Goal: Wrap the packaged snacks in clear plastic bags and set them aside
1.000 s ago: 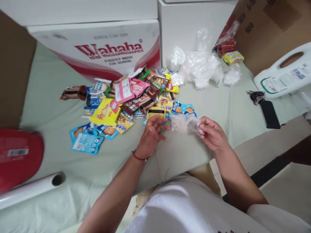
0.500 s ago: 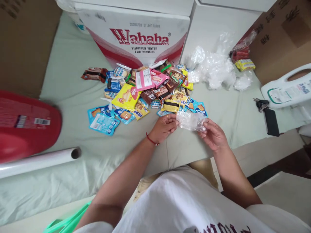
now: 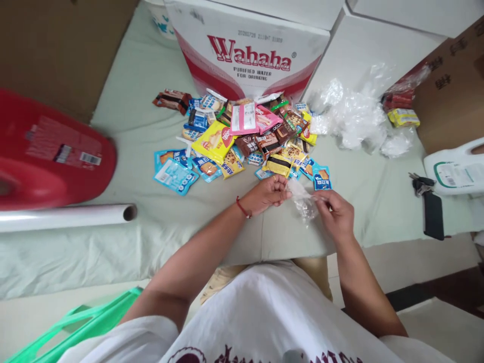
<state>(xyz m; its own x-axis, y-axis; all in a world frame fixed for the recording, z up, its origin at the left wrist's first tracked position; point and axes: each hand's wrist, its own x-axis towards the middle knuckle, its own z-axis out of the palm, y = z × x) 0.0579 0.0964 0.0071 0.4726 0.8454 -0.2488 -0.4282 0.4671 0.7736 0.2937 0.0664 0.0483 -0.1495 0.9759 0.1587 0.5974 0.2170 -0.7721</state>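
Observation:
A small clear plastic bag (image 3: 303, 201) is stretched between my two hands, just in front of the snack heap. My left hand (image 3: 270, 195), with a red cord at the wrist, pinches its left end. On the other side my right hand (image 3: 335, 212) grips the right edge between thumb and fingers. Part of the bag hangs down, crumpled, between them. Beyond the hands lies a heap of wrapped snacks, among them a yellow packet (image 3: 215, 143), a pink packet (image 3: 244, 119) and a blue packet (image 3: 322, 177) close to my right hand.
Behind the heap stands a Wahaha water carton (image 3: 249, 50). A pile of clear plastic bags (image 3: 351, 116) lies right of it. Detergent bottles, one red (image 3: 56, 151) and one white (image 3: 456, 169), flank the table. Keys with a black fob (image 3: 433, 216) and a film roll (image 3: 68, 218) lie near the front.
The plastic bag has gone from spread flat to gathered and drooping between my hands. My right hand has turned, its back now facing up. The view has shifted.

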